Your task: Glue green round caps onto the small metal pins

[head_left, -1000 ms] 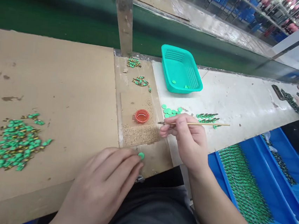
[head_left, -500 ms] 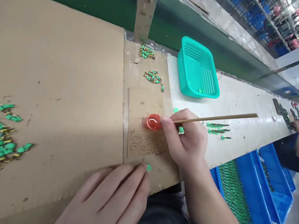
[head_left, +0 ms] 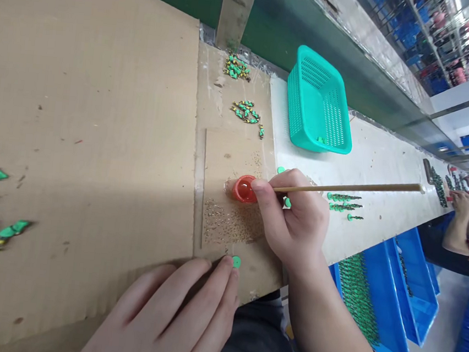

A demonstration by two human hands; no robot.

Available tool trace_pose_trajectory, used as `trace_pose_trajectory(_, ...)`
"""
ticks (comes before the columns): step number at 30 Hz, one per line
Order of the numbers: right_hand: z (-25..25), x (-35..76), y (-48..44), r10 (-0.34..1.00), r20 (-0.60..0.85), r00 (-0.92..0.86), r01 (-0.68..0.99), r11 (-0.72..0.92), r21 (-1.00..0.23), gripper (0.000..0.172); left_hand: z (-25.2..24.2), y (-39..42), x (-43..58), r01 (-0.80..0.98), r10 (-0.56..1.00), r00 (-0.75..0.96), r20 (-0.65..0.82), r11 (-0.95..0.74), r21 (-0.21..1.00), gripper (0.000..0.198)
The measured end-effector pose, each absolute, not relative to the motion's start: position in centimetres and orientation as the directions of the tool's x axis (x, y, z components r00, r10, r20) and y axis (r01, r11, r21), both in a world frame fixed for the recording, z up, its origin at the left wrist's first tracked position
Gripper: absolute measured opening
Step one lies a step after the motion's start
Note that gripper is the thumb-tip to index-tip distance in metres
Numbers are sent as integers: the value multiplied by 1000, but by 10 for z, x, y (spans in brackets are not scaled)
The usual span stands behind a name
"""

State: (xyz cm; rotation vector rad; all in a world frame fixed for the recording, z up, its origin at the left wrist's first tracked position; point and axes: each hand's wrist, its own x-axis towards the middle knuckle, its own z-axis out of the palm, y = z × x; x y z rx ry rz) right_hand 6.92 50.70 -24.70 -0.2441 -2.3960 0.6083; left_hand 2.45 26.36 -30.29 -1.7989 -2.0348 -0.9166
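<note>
Green disc (head_left: 236,262) – unpainted, pinned by left hand (head_left: 171,319) | right hand (head_left: 296,221) grip holds brush (head_left: 349,188) – tip in red paint cup (head_left: 243,189)

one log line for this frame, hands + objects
left hand: fingertip on green disc | right hand: grips brush, tip at red cup

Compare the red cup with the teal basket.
The red cup is small, round and solid-walled; the teal basket is far larger, rectangular and perforated. The cup sits on cardboard at the brush tip; the basket sits on the white surface, away from both hands. Both are open-topped.
</note>
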Motion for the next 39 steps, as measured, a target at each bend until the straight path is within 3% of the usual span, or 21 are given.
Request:
trace_pose_trajectory(7, -246, 70, 508, 318, 544, -776, 25, 878, -478, 32, -300, 264, 21, 979, 800, -139, 584, 22, 202, 19)
trace_pose_trajectory(15, -248, 68, 509, 306, 555, -774, -3, 874, -486, 32, -299, 263, 21, 978, 806, -139, 575, 23, 205, 20)
trace_pose_trajectory(22, -246, 92, 492, 387, 621, -681, -75, 807, -585, 23, -297, 262, 21, 972, 814, -138, 565, 3, 234, 23)
trace_pose_trajectory(28, -255, 140, 453, 427, 450, -784, -21, 706, -708, 14, -300, 260, 22, 956, 814, -151, 561, -25, 294, 31)
trace_pose_trajectory(32, -259, 148, 445, 409, 460, -788, -30, 722, -691, 17, -301, 259, 26, 922, 803, -238, 546, 11, 386, 32)
trace_pose_trajectory(39, -261, 144, 446, 383, 456, -803, -35, 735, -677, 21, -300, 257, 27, 938, 823, -221, 523, 32, 346, 33)
